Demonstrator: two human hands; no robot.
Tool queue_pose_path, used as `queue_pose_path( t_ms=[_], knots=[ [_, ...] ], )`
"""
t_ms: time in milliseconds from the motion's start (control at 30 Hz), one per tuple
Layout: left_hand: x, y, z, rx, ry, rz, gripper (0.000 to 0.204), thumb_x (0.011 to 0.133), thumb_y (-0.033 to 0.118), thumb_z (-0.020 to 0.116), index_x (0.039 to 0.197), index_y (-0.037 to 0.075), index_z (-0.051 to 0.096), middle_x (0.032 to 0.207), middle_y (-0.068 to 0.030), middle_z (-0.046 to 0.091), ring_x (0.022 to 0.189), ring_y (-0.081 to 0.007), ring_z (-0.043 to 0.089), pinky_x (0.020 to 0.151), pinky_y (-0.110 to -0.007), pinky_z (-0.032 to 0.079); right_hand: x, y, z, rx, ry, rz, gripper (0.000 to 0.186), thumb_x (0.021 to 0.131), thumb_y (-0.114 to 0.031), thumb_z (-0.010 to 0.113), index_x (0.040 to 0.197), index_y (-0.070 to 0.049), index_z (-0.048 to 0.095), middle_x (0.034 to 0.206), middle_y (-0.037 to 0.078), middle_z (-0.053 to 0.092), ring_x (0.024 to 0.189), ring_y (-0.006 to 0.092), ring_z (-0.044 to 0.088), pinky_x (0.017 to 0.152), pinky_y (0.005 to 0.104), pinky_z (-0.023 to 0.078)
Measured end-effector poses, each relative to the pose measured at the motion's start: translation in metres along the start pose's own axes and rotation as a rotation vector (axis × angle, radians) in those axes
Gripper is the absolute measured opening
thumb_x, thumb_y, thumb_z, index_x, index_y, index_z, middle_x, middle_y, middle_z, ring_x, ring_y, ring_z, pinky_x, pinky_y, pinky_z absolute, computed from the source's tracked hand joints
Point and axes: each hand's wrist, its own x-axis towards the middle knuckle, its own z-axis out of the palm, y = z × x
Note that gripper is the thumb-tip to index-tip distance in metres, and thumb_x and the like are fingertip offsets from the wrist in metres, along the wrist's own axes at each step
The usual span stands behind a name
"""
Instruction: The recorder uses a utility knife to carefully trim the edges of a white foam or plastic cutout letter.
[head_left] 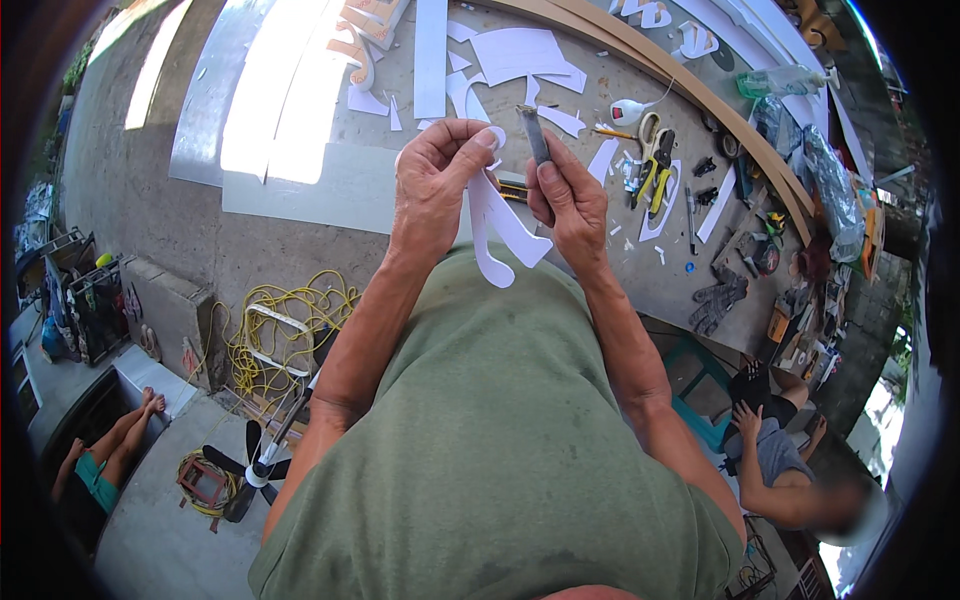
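Over the near edge of the worktable, my left hand (437,180) is closed, thumb and fingers pinching a white curved cut-out (485,228). Its two tails hang below the hand in front of my green shirt. My right hand (570,205) is closed around a flat grey file-like tool (534,135), held upright with its far end pointing away from me. The tool and the cut-out are apart. Between the hands, a yellow and black utility knife (513,190) shows partly behind the cut-out. White sheet offcuts (518,55) lie beyond both hands.
On the table are scissors (649,133), yellow-handled snips (657,170), a white squeeze bottle (628,111) and a grey glove (718,303). A long brown strip (690,92) curves across the right. Yellow cord (265,335) and a fan (258,475) stand left. Another person (780,450) sits right.
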Motion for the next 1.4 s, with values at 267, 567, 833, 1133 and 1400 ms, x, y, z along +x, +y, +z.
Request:
queue_pose_path(
  t_ms=[267, 567, 833, 1133, 1400],
  knots=[
    [0.0, -0.007, -0.006, -0.077, 0.003, -0.01, 0.019, 0.093, 0.009, 0.067, 0.107, -0.003, 0.066, 0.089, -0.0049, 0.068, 0.078, -0.0096, 0.062, 0.069, -0.025, 0.054, -0.005, -0.006, 0.003, -0.177, -0.056, -0.07, 0.039, 0.1, -0.008, 0.053, 0.139, -0.004, 0.053, 0.082, 0.0, 0.051, 0.06, 0.0056, 0.043, 0.051, 0.0214, 0.036],
    [-0.001, -0.01, 0.007, -0.32, -0.043, -0.099, 0.016, 0.092, 0.01, 0.067, 0.097, -0.005, 0.065, 0.08, -0.0062, 0.065, 0.067, -0.0117, 0.062, 0.061, -0.026, 0.056, 0.011, -0.002, 0.008, -0.497, -0.006, -0.327, 0.042, 0.093, 0.0, 0.059, 0.134, -0.008, 0.059, 0.083, 0.007, 0.057, 0.066, 0.014, 0.053, 0.057, 0.0275, 0.044],
    [-0.001, -0.014, 0.005, -0.401, -0.04, -0.165, 0.016, 0.095, 0.011, 0.062, 0.1, -0.004, 0.065, 0.081, -0.0075, 0.064, 0.067, -0.0135, 0.062, 0.06, -0.028, 0.055, 0.011, -0.004, 0.011, -0.669, -0.002, -0.462, 0.047, 0.09, 0.002, 0.06, 0.136, -0.01, 0.059, 0.08, 0.007, 0.055, 0.065, 0.0159, 0.054, 0.056, 0.0305, 0.046],
    [0.001, -0.016, 0.0, -0.364, -0.052, -0.174, 0.016, 0.095, 0.01, 0.062, 0.1, -0.004, 0.065, 0.079, -0.0076, 0.064, 0.066, -0.0145, 0.061, 0.059, -0.027, 0.054, 0.006, 0.0, 0.008, -0.694, -0.012, -0.48, 0.046, 0.09, 0.003, 0.061, 0.135, -0.009, 0.059, 0.079, 0.006, 0.054, 0.064, 0.0158, 0.052, 0.055, 0.0296, 0.044],
    [-0.002, -0.008, 0.007, -0.181, -0.122, -0.069, 0.014, 0.094, 0.01, 0.065, 0.1, -0.001, 0.066, 0.079, -0.0056, 0.063, 0.064, -0.0127, 0.06, 0.059, -0.025, 0.051, 0.014, -0.009, -0.002, -0.346, 0.039, -0.124, 0.036, 0.097, -0.005, 0.057, 0.133, -0.005, 0.059, 0.079, 0.003, 0.054, 0.062, 0.009, 0.046, 0.052, 0.0254, 0.04]
  ],
)
